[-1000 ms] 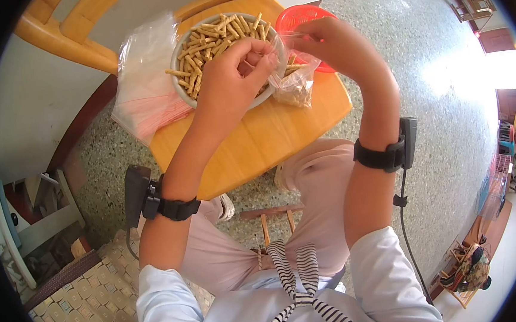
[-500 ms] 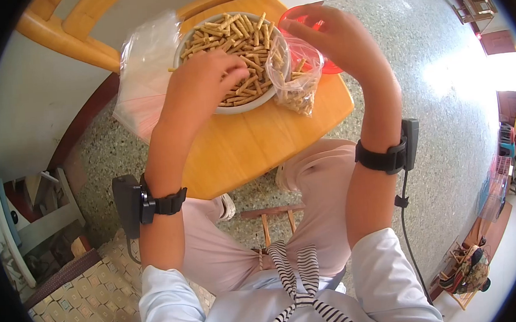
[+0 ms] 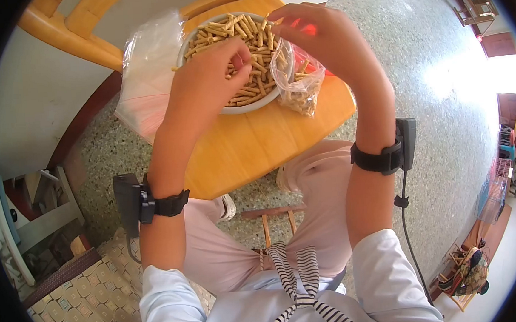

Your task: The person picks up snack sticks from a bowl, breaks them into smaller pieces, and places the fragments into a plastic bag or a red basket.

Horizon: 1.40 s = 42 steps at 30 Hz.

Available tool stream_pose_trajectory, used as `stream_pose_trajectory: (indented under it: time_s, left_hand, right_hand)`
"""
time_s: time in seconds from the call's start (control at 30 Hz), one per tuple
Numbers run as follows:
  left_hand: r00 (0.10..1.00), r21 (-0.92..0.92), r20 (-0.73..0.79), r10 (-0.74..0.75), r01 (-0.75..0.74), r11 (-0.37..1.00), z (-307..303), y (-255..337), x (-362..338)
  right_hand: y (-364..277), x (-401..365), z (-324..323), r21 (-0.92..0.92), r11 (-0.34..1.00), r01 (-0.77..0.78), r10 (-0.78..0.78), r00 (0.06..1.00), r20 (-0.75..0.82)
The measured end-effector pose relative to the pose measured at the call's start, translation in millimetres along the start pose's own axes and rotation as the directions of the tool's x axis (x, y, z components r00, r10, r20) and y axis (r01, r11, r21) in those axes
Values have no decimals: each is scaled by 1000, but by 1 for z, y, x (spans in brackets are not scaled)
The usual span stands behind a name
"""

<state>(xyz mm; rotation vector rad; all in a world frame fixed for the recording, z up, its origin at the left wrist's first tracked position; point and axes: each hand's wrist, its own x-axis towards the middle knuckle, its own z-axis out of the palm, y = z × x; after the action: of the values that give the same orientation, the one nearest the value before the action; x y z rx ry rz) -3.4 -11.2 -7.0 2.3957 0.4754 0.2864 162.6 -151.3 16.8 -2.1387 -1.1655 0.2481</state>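
Note:
A large pale bowl [image 3: 249,108] full of short tan sticks [image 3: 252,83] stands on a wooden chair seat. My left hand [image 3: 213,74] is over the sticks with fingers curled and thumb close to them; whatever lies between is hidden. At the bowl's right rim, my right hand [image 3: 318,31] has thumb and forefinger drawn close in a pinch; anything between their tips is too small to name. Below that hand, a clear plastic bag [image 3: 300,92] partly filled with sticks leans against the bowl. A red container [image 3: 321,67] is mostly covered by my right hand.
Left of the bowl lies a stack of flat clear plastic bags [image 3: 147,79], overhanging the seat [image 3: 251,149]. The chair's wooden back [image 3: 69,33] rises at upper left. A patterned cushion [image 3: 88,304] is at lower left. Speckled floor [image 3: 430,149] extends to the right.
My right hand has moved left from over the red container to the bowl's rim. My left hand has lifted slightly and shifted right, its fingers more curled.

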Motion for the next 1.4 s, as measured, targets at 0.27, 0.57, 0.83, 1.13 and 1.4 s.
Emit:
stream_pose_trajectory:
  time_s: [0.27,0.57,0.83,1.13,1.4]
  left_hand:
    - [894,-255,-433,120,-249,934,-6,6,12]
    - [813,-188,-528,244,-392,900,-9,8,6]
    - [827,-347,-560,46,-285,893,-3,9,6]
    - [892,-399,-451,20,-222,890,3,5,9]
    - [842,-293,-534,78,-271,917,0,3,10]
  right_hand:
    - [-17,8,18,124,915,385,-384,923,-30]
    - [-32,4,16,145,917,371,-357,927,-117]
    - [-30,8,8,308,910,276,-237,958,-159]
    - [-37,6,6,265,882,390,-356,919,-169]
    - [-25,11,4,202,905,374,-335,921,-200]
